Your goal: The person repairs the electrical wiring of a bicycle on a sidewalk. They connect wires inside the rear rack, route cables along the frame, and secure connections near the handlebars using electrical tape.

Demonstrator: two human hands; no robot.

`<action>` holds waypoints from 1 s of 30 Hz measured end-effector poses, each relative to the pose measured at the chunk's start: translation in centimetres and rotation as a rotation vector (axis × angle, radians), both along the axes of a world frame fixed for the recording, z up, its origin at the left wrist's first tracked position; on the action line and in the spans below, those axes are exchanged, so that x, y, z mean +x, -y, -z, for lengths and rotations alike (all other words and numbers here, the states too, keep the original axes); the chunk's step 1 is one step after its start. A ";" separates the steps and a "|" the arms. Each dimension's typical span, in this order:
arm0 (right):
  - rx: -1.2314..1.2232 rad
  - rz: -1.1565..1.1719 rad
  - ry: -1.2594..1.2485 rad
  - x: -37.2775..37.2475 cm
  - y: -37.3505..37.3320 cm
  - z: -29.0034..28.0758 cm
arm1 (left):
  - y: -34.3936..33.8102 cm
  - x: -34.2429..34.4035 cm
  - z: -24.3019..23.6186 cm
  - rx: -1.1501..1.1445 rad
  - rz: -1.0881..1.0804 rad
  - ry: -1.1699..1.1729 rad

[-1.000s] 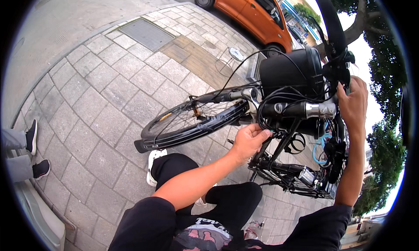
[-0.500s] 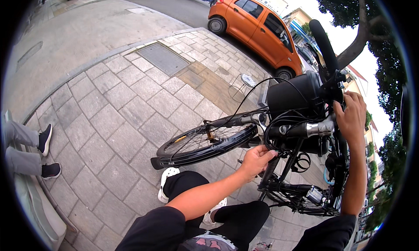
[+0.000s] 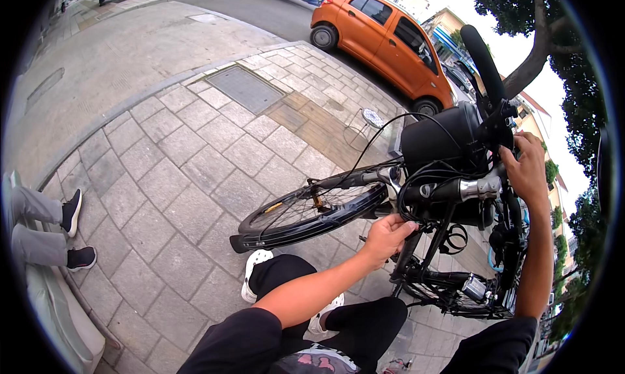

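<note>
The pavement point(image 3: 189, 208) is surfaced with rough, matt stone slabs, and near its kerb edge a dull grey cover plate point(image 3: 245, 89) is set flush. The bicycle point(image 3: 437, 192) is finished in smooth black paint with a soft sheen. Bright, polished metal is shown by the stem point(image 3: 480, 188). The mudguard point(image 3: 325, 227) is given a glossy black, plastic-looking surface; the cables point(image 3: 426, 171) are sheathed in smooth black plastic. The handlebar grip point(image 3: 483, 55) is covered in matt, rubbery black. Beyond the pavement's far edge, the car point(image 3: 384, 24) is coated in glossy orange paint. Sleeves point(image 3: 237, 338) and trousers point(image 3: 368, 318) are made of matt black cloth.
</note>
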State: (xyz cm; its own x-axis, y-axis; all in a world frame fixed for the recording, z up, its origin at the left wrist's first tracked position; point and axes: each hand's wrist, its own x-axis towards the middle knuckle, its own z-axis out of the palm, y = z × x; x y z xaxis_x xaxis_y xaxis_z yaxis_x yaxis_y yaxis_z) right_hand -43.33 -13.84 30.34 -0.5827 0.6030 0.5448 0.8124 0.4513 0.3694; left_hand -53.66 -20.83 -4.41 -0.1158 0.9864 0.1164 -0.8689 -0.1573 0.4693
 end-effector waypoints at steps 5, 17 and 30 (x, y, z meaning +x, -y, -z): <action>0.108 -0.060 0.032 0.2 0.1 0.6 | -0.3 0.0 0.5 0.023 0.029 0.018; 0.188 -0.019 0.070 -0.2 -0.1 0.8 | -0.1 -0.3 0.1 0.006 -0.013 -0.025; 0.192 -0.005 0.087 -0.5 0.0 1.3 | 0.0 -0.2 -0.1 0.004 -0.027 0.010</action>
